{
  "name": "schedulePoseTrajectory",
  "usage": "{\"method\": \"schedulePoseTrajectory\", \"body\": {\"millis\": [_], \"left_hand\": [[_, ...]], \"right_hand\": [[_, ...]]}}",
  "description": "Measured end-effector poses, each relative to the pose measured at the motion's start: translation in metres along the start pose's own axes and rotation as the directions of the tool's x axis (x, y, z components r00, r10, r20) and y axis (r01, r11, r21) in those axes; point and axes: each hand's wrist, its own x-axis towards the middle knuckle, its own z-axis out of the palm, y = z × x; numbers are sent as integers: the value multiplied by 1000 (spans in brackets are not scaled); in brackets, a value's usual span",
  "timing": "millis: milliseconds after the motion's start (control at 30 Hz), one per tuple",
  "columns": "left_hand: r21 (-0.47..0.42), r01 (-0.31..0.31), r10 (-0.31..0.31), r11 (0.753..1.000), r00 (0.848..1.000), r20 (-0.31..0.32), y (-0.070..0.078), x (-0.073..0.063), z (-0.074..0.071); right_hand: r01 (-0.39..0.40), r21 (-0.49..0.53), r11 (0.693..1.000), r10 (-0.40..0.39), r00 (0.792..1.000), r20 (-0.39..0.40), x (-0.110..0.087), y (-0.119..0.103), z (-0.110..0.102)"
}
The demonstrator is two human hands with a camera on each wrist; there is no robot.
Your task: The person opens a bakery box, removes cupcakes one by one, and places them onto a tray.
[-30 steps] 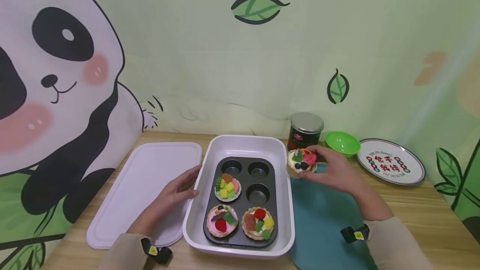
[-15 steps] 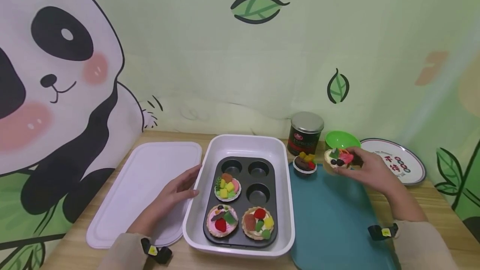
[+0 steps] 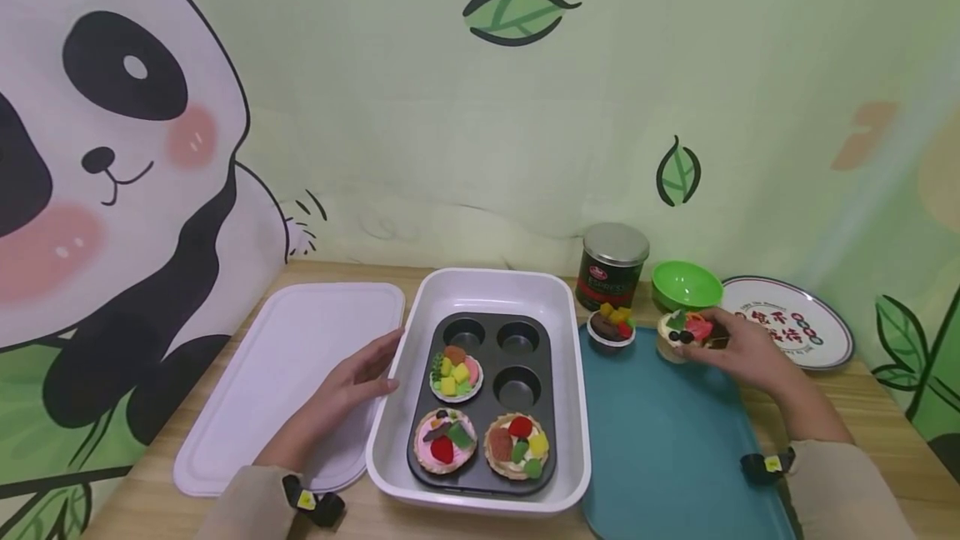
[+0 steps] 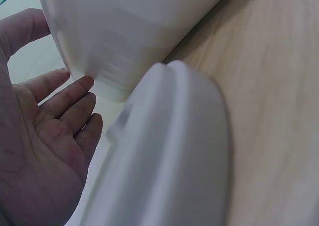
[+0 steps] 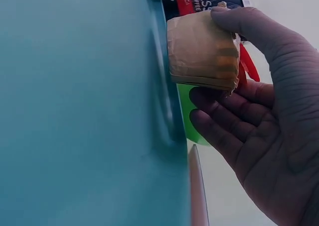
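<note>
Over the far end of the teal tray [image 3: 660,432], my right hand [image 3: 746,350] pinches a fruit tart [image 3: 673,345] between thumb and fingers. Cream, dark berries and a pink-red piece top it; its pale crust [image 5: 199,49] shows in the right wrist view, close over the tray. My left hand [image 3: 360,382] rests its extended fingers against the left wall of a deep white pan [image 3: 480,292], as the left wrist view also shows. Inside stands a black muffin tin [image 3: 480,473] with three fruit-topped tarts, among them a pink one [image 3: 444,442] at the near left.
A chocolate cupcake [image 3: 611,327] with fruit sits at the teal tray's far left corner. Behind stand an espresso can [image 3: 611,265], a green bowl [image 3: 686,285] and a white plate [image 3: 813,332] with red lettering. A pale lid-like board [image 3: 300,365] lies left of the pan.
My right hand has carried the fruit tart rightward, away from the pan, then lowered it toward the teal tray. The chocolate cupcake has come into sight. My left hand has stayed put.
</note>
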Motion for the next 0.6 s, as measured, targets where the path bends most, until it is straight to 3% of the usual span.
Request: {"method": "schedulePoseTrajectory", "body": {"millis": [600], "left_hand": [[-12, 3, -3, 1000, 1000, 2, 0, 0, 0]], "right_hand": [[-3, 36, 999, 0, 998, 61, 4, 2, 11]]}}
